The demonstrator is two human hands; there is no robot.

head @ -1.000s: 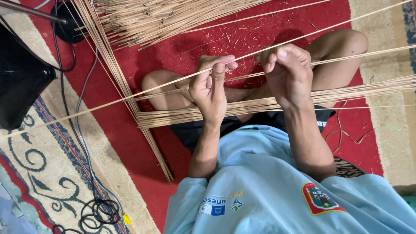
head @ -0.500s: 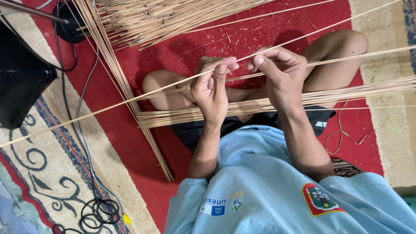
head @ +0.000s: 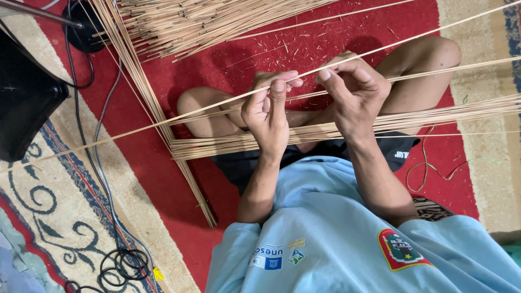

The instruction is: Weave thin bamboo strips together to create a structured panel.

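I sit cross-legged on a red mat (head: 163,179). One long thin cane strip (head: 163,122) runs diagonally from lower left to upper right. My left hand (head: 268,116) pinches it between thumb and fingertips, and my right hand (head: 355,92) pinches it just to the right. Below my hands a flat band of several parallel strips (head: 217,146) lies across my lap and reaches the right edge. Another band of strips (head: 141,81) crosses it at its left end, running from the top left down to the mat.
A loose pile of cane strips (head: 217,21) lies at the top. A black box (head: 21,103) stands at the left, with dark cables (head: 97,163) trailing down over a patterned rug (head: 43,206). A curled strip scrap (head: 429,168) lies by my right knee.
My right hand's fingers have come down from a raised position and closed on the long strip. My left hand keeps its pinch, nearly still.
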